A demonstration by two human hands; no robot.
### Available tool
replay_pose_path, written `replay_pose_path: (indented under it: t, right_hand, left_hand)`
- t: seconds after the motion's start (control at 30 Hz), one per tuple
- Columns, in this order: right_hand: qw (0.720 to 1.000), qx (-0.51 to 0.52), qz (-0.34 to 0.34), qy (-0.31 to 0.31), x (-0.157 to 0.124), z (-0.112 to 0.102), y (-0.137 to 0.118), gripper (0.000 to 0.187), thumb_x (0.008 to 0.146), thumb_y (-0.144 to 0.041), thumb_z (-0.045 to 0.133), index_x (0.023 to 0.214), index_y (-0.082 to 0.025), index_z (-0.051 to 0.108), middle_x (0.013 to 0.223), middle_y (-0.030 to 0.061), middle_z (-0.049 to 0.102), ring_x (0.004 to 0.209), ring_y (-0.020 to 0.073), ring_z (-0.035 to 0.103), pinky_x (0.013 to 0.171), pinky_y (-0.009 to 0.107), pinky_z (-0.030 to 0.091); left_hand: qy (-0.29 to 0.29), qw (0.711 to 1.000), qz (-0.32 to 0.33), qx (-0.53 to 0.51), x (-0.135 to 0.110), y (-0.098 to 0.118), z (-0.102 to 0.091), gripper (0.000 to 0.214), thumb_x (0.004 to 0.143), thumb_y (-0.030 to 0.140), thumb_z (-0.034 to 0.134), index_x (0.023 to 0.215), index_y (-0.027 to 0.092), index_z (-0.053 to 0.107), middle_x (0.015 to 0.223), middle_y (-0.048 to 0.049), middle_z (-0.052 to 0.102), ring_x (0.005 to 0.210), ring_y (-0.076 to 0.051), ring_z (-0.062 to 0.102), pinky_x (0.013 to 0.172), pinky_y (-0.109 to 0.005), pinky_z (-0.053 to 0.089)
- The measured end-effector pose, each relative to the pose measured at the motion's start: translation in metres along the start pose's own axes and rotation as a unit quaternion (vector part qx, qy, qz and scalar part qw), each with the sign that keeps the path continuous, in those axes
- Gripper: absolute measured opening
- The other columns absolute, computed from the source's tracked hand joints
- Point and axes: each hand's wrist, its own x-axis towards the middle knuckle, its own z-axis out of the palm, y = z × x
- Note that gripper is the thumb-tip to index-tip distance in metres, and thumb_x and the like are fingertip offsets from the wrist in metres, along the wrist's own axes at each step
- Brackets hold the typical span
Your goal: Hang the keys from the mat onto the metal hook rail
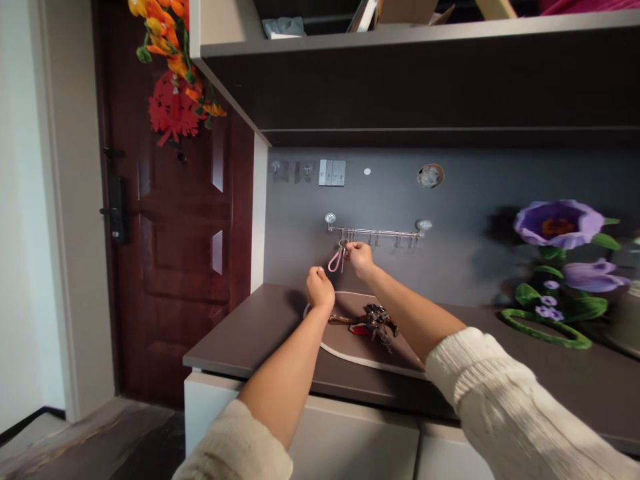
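Observation:
A metal rail with hooks (377,233) is fixed to the grey back wall. A key ring with a pink strap (335,259) and keys hangs at its left end. My right hand (361,259) pinches the key ring from the right, close under the hooks. My left hand (320,288) is lower and to the left, its fingers curled closed; what is inside them, if anything, is hidden. Below the hands, a bunch of keys (377,323) with a brown strap and a red tag lies on a pale-rimmed mat (350,355) on the counter.
A dark cabinet shelf (400,80) overhangs the counter (255,323). Purple artificial flowers (557,225) stand on the right. Light switches (332,173) sit above the rail. At the left is a dark red door (185,280) with orange flowers (163,30) near its top.

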Motion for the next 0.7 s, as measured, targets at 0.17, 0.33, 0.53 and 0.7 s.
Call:
replay_pose_path:
  t: [0.17, 0.33, 0.53, 0.7]
  right_hand:
    - [0.998, 0.029, 0.038, 0.036, 0.010, 0.013, 0.002, 0.014, 0.071, -0.013, 0.047, 0.058, -0.018, 0.048, 0.050, -0.0015, 0.050, 0.047, 0.0075, 0.048, 0.049, 0.020, 0.048]
    - [0.994, 0.046, 0.068, 0.067, 0.019, 0.018, 0.005, 0.011, 0.070, -0.012, 0.051, 0.060, -0.017, 0.050, 0.048, -0.0020, 0.051, 0.046, 0.0079, 0.050, 0.049, 0.022, 0.050]
    - [0.993, 0.044, 0.082, 0.072, 0.023, 0.015, 0.013, 0.010, 0.070, -0.011, 0.052, 0.060, -0.015, 0.052, 0.050, -0.0020, 0.052, 0.046, 0.0081, 0.052, 0.049, 0.024, 0.051]
    - [0.994, 0.040, 0.092, 0.050, 0.019, 0.013, 0.017, 0.012, 0.071, -0.010, 0.050, 0.061, -0.015, 0.052, 0.050, -0.0017, 0.052, 0.046, 0.0069, 0.051, 0.050, 0.024, 0.051]
  left_hand:
    - [-0.008, 1.000, -0.009, 0.001, -0.001, 0.003, -0.001, 0.024, 0.086, 0.025, 0.032, 0.086, 0.018, 0.055, 0.089, -0.0111, 0.062, 0.081, -0.020, 0.056, 0.067, -0.029, 0.036]
    - [-0.013, 1.000, -0.013, 0.007, -0.001, 0.004, -0.002, 0.024, 0.086, 0.027, 0.032, 0.086, 0.019, 0.055, 0.087, -0.0101, 0.063, 0.080, -0.021, 0.057, 0.066, -0.029, 0.036]
    - [-0.011, 1.000, -0.006, -0.004, -0.001, 0.003, -0.001, 0.024, 0.086, 0.026, 0.031, 0.085, 0.019, 0.054, 0.085, -0.0098, 0.062, 0.080, -0.020, 0.056, 0.067, -0.029, 0.035]
    - [-0.014, 1.000, -0.003, -0.005, -0.001, 0.002, -0.001, 0.023, 0.086, 0.027, 0.032, 0.083, 0.019, 0.053, 0.085, -0.0100, 0.061, 0.081, -0.020, 0.055, 0.067, -0.029, 0.035]
